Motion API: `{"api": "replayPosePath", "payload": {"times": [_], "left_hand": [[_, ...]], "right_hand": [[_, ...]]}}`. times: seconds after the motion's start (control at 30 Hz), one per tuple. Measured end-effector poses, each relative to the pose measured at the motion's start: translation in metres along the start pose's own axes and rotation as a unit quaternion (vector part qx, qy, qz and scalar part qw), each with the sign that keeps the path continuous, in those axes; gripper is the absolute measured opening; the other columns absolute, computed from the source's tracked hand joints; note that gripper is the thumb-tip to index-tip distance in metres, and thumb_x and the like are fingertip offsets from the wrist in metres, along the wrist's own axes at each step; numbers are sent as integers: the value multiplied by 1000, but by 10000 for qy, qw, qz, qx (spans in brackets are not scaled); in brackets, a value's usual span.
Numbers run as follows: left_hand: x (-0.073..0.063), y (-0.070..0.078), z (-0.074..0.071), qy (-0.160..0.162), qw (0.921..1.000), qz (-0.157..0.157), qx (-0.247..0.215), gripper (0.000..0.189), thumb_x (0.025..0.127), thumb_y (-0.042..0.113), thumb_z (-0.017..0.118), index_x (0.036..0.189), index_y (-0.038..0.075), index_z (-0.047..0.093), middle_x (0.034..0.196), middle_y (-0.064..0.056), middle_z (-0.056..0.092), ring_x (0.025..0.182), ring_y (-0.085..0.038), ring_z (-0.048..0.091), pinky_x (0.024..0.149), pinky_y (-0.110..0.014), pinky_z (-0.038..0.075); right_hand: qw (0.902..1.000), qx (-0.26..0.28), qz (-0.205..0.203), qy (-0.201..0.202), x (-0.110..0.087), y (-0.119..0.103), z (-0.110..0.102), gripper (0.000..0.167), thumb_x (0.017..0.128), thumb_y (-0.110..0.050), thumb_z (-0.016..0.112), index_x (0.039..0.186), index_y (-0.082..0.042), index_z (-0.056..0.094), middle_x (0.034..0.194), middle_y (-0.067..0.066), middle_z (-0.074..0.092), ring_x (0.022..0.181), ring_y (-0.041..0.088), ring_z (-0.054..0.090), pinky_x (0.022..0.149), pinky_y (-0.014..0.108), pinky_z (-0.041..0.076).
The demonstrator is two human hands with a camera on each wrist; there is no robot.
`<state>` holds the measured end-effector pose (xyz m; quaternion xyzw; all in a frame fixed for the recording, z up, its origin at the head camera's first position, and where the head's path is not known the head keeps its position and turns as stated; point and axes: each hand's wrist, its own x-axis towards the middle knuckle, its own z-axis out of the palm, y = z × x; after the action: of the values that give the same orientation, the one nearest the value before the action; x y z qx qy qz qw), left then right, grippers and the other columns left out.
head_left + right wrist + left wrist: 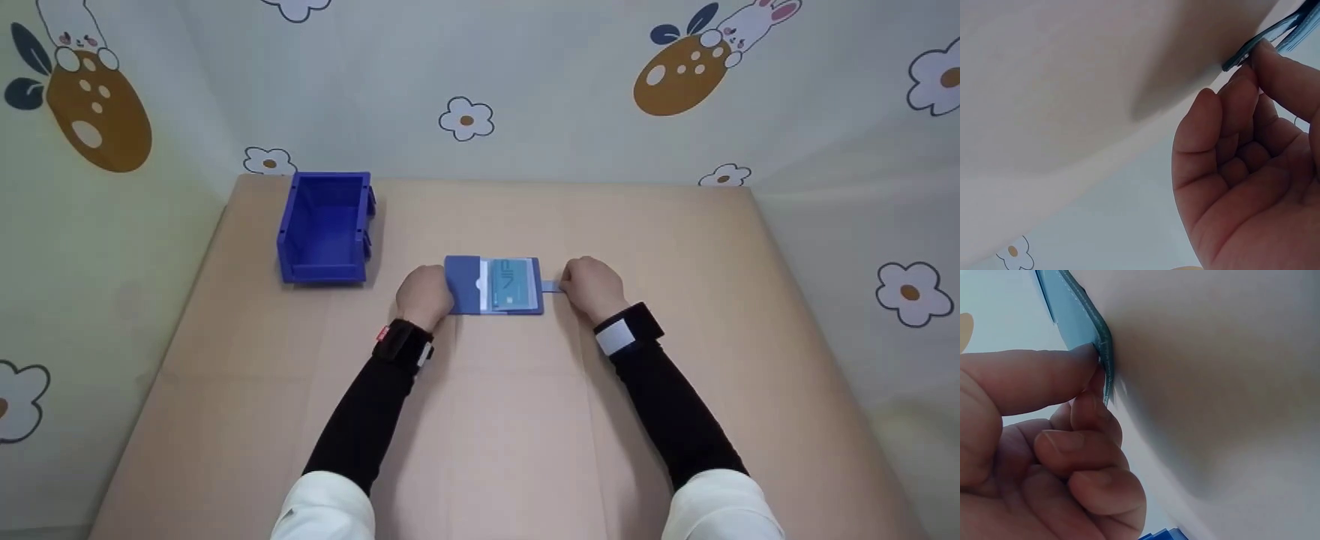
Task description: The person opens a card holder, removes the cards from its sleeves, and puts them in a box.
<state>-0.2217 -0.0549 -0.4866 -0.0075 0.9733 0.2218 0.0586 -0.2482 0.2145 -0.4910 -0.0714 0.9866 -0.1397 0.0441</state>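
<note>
A blue card holder lies opened out between the two hands, a teal card showing in a clear sleeve on its right half. My left hand pinches the holder's left edge; in the left wrist view the thumb presses on the stitched cover with a finger behind it. With the right hand I pinch the end of a narrow strap that sticks out from the holder's right side. The right wrist view has the strap end between thumb and forefinger.
A blue plastic bin stands at the back left of the tan table, to the left of the card holder. Patterned cloth walls rise behind the table and on both sides.
</note>
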Motion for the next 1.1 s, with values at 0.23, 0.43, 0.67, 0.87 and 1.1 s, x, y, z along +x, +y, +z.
{"api": "replayPosePath", "payload": {"times": [0.23,0.43,0.67,0.87,1.1], "left_hand": [[1,0,1,33,10000,-30,62,16,87,-2,53,88,-2,69,98,-18,70,89,-30,65,75,-44,54],[0,1,1,-35,10000,-55,68,17,88,-2,53,92,-3,69,100,-19,69,90,-31,65,78,-44,54],[0,0,1,53,10000,-28,5,17,89,-2,51,92,-3,69,100,-19,69,91,-32,65,79,-45,53],[0,0,2,124,9999,21,-9,18,89,-2,51,88,-2,68,98,-19,69,89,-31,65,78,-44,53],[-3,1,0,130,9998,104,57,17,86,-6,51,86,-2,67,95,-18,69,85,-29,64,74,-43,54]], "right_hand": [[9996,-130,-205,154,-1,-3,-2,11,89,-10,69,90,0,73,90,14,67,84,31,64,75,45,52],[9984,30,-433,370,-1,-14,-3,9,88,-9,69,91,-3,74,89,11,65,83,29,62,74,43,51],[9969,90,-660,427,2,-30,0,10,90,-12,70,94,-4,76,88,10,66,80,25,62,73,39,51],[9965,108,-768,308,4,-38,3,13,90,-13,71,97,-4,76,90,10,66,83,25,63,75,39,52],[9948,137,-959,316,4,-41,6,17,89,-12,73,103,-3,76,92,11,67,85,25,63,75,39,51]]}}
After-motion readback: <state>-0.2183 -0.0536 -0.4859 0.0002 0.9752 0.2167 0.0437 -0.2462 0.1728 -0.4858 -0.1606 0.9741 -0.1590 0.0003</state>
